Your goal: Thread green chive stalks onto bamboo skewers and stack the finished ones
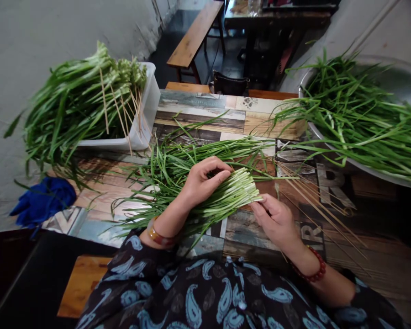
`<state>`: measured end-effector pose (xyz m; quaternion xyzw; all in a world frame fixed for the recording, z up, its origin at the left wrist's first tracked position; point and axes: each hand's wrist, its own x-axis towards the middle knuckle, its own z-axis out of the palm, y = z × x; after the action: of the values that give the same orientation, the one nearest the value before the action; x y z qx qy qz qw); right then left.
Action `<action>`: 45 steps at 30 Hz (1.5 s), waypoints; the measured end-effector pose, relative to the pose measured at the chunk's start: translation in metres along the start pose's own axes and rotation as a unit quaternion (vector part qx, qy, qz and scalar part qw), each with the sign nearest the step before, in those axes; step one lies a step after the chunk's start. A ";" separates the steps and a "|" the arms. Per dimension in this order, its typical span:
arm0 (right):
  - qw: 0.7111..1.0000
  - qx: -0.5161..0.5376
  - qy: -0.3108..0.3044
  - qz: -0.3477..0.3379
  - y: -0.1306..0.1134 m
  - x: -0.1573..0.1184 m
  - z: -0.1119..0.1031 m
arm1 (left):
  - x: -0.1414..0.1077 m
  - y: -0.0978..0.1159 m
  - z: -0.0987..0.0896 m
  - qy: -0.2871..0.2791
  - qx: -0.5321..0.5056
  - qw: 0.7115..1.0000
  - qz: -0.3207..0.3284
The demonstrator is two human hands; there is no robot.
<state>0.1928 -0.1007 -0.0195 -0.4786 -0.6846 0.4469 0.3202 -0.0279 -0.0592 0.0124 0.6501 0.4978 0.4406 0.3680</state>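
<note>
One paisley shirt [222,297] fronts two hands [205,180] [277,224], both holding one bundle of green stalks [234,192].

From far away I saw a crumpled blue cloth [47,201] at nine o'clock, slightly low. A wooden seat [84,285] was at eight o'clock. At twelve o'clock there stood a long wooden bench [196,34], and nearer, what seemed to me a black bag [231,84]. One dark table [277,20] stood at one o'clock, and a pale wall [55,32] rose at ten.
</note>
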 end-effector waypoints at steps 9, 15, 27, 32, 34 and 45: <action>0.996 -0.016 -0.001 -0.091 0.003 0.010 -0.006 | -0.004 0.006 -0.005 -0.116 -0.080 0.982 -0.124; 0.988 -0.028 0.065 -0.140 0.003 0.022 -0.013 | -0.001 0.014 -0.011 0.022 -0.150 0.974 -0.167; 0.878 -0.220 0.130 -0.405 -0.129 0.033 -0.070 | -0.005 0.109 -0.081 -0.083 -0.155 0.984 0.005; 0.840 -0.276 0.133 -0.449 -0.161 0.022 -0.077 | -0.019 0.137 -0.070 -0.101 -0.205 0.974 0.005; 0.826 -0.308 0.125 -0.455 -0.167 0.018 -0.081 | -0.025 0.144 -0.064 -0.102 -0.227 0.969 0.002; 0.788 -0.356 0.119 -0.488 -0.183 -0.005 -0.086 | -0.045 0.154 -0.055 -0.114 -0.305 0.945 0.012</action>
<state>0.2016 -0.1055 0.1827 -0.2102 -0.8942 -0.1048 0.3810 -0.0346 -0.1369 0.1630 0.5584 0.2864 0.4987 0.5979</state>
